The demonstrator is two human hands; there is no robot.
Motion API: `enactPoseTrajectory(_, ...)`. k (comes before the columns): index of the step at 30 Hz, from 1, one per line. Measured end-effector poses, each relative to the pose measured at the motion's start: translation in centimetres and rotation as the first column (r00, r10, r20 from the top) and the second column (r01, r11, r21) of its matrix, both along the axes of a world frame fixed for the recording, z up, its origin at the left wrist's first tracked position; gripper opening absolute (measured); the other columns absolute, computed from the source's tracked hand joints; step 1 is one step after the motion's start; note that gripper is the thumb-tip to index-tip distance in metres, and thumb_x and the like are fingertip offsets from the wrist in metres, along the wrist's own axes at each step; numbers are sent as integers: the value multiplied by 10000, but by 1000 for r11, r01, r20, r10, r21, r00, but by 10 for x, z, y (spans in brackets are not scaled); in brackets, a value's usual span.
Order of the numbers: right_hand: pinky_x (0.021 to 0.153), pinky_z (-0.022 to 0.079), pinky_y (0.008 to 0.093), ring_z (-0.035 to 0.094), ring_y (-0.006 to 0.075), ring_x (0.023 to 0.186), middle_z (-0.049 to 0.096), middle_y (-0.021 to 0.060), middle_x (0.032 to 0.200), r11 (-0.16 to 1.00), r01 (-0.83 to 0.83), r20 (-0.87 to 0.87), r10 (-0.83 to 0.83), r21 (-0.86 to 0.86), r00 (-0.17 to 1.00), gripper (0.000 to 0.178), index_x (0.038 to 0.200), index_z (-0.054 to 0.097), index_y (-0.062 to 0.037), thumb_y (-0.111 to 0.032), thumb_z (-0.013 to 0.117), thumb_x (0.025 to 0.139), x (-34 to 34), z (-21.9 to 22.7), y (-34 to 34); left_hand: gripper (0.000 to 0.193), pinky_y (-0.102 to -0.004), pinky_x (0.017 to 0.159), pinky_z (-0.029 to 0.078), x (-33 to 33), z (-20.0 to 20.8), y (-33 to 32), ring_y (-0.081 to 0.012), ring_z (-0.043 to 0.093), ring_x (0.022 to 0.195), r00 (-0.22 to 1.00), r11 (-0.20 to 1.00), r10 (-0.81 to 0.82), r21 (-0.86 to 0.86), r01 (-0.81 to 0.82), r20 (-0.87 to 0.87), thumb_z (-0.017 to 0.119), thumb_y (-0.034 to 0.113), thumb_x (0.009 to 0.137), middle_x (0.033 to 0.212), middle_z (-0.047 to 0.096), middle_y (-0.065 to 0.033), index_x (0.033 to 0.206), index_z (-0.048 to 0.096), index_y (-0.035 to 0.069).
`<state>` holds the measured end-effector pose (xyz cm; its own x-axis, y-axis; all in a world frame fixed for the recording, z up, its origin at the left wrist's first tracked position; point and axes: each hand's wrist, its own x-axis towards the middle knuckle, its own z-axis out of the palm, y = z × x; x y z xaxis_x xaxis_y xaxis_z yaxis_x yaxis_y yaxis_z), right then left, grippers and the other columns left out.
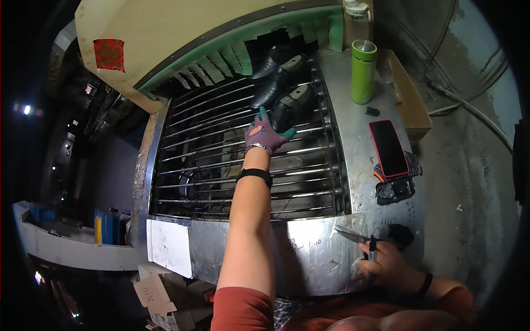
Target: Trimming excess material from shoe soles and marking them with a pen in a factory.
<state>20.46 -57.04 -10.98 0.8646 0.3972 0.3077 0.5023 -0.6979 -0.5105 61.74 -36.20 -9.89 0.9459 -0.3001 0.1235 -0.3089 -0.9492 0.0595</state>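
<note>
My left hand, in a purple glove with teal fingertips, reaches over a rack of metal rollers. Its fingers are spread and hold nothing. Just beyond the fingertips lie several black shoes, some with olive-grey pieces at their tops; whether the glove touches the nearest shoe I cannot tell. At the lower right my bare right hand is closed on a pointed, bladed tool with a dark handle. An upright pen-like piece shows at the same fingers; I cannot tell if it is separate.
Behind the shoes, cut green flaps hang in a machine opening. Along the right ledge stand a green flask, a red-edged phone and a black plastic part. A cardboard box sits outside it. White paper lies front left.
</note>
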Motion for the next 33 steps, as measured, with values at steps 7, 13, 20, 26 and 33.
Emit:
enactPoseTrajectory(7, 890, 486, 447, 605, 336, 1075, 635, 174, 1231, 998, 63, 17, -63, 4, 998, 313, 1027, 628, -132, -161, 720, 729, 0, 10, 5, 1021, -427, 944, 501, -33, 3, -2, -339, 635, 1082, 995, 997, 82, -4, -82, -63, 682, 741, 655, 1190, 624, -190, 1388, 453, 69)
enactPoseTrajectory(13, 936, 452, 450, 596, 351, 1068, 636, 170, 1228, 995, 96, 77, -95, -10, 993, 251, 991, 637, -101, -126, 702, 750, -2, 8, 8, 920, -430, 907, 511, -98, 33, 49, -338, 647, 1049, 994, 998, 56, 33, -53, -98, 705, 697, 666, 1151, 641, -188, 1305, 525, 61)
enactPoseTrajectory(20, 975, 427, 492, 546, 388, 1141, 602, 164, 1278, 994, 107, 145, -106, -1, 984, 362, 1080, 587, -91, -89, 706, 737, -8, -5, 10, 723, -407, 863, 528, -245, 84, 153, -299, 682, 974, 993, 962, 70, -256, -93, -95, 747, 562, 726, 1072, 691, -166, 1187, 587, 28)
enactPoseTrajectory(26, 949, 452, 482, 596, 404, 1070, 639, 181, 1193, 998, -16, 287, 35, -66, 957, 487, 1225, 529, -61, -239, 727, 817, -11, 17, 34, 413, -307, 1008, 457, -444, 47, 227, -183, 593, 1160, 818, -136, -247, -817, -560, -519, 577, 244, 974, 1295, 613, -97, 1329, 558, 34)
enactPoseTrajectory(33, 636, 505, 339, 651, 271, 709, 669, 160, 886, 589, -432, -44, 624, 683, 780, 442, 1150, 622, 7, -380, 635, 939, -60, 56, 153, 906, -524, 1034, 454, -566, 9, 201, -406, 579, 1171, 752, -722, -575, -231, -652, -322, 531, 715, 850, 1324, 556, -238, 1469, 385, 69)
